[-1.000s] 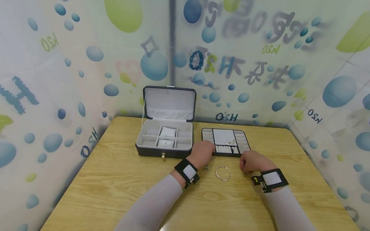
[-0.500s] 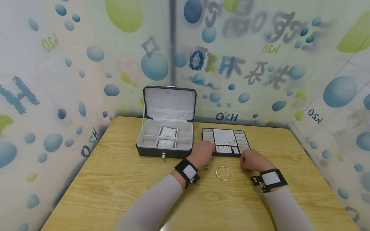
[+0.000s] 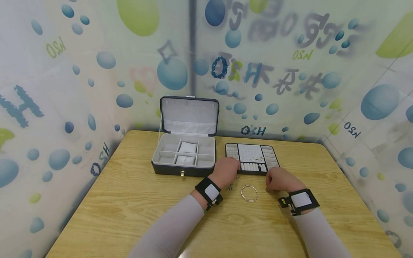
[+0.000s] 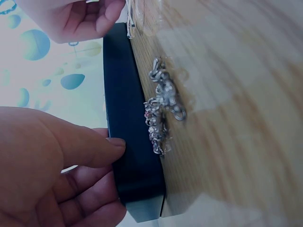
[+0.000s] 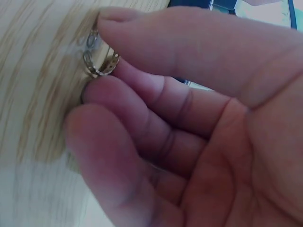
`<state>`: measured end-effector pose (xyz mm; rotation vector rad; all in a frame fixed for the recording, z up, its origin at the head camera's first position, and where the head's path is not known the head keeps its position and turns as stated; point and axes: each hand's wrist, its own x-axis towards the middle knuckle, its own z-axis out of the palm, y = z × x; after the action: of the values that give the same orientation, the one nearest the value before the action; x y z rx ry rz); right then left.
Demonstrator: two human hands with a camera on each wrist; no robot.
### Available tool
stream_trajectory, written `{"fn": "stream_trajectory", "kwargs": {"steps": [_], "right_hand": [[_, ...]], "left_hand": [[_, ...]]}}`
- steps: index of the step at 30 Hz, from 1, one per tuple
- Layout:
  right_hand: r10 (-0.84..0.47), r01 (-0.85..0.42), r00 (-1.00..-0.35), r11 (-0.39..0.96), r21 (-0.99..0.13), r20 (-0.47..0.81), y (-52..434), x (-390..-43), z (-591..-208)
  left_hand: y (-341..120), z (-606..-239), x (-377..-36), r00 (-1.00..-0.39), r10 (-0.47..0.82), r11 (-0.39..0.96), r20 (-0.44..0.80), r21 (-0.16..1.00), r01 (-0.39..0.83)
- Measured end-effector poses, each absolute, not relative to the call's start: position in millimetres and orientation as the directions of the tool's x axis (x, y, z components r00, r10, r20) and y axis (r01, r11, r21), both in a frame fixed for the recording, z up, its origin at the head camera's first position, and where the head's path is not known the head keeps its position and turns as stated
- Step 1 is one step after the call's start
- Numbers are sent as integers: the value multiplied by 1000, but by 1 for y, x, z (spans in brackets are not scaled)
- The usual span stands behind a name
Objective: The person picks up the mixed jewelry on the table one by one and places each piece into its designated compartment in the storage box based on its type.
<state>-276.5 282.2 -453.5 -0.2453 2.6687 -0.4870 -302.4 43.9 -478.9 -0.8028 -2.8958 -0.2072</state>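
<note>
The right hand [image 3: 279, 180] rests knuckles-up on the wooden bench [image 3: 129, 211], just in front of the near right corner of the black jewellery tray [image 3: 274, 156]. In the right wrist view its fingers [image 5: 156, 94] are curled and pinch a small gold-coloured ring [image 5: 102, 64] against the bench top, with the thumb underneath and the forefinger over it. The left hand [image 3: 227, 171] lies at the near left corner of the same tray; in the left wrist view its thumb [image 4: 90, 149] presses flat on the tray's dark side wall while the other fingers curl loosely below it, so it grips the tray's edge. A small heap of silver earrings [image 4: 163, 111] with pinkish stones lies on the bench, touching or almost touching the tray's front wall, just right of the left hand. Between the two hands, nearer the person, a thin silver bangle [image 3: 249, 193] lies flat on the wood. Left of the tray stands an open jewellery box [image 3: 184, 157] with its lid upright and two white cushions in its grey middle compartments. Both forearms wear pale sleeves and black wrist straps.
</note>
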Motion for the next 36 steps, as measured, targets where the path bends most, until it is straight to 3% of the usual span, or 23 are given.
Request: {"fn": "stream_trajectory", "kwargs": {"steps": [24, 36], "right_hand": [[-261, -141, -911, 925, -353, -319, 273, -276, -459], [-323, -208, -914, 893, -399, -246, 274, -279, -459]], "left_hand": [[44, -477, -302, -847, 505, 846, 164, 99, 524], [44, -477, -302, -853, 500, 852, 148, 95, 516]]}}
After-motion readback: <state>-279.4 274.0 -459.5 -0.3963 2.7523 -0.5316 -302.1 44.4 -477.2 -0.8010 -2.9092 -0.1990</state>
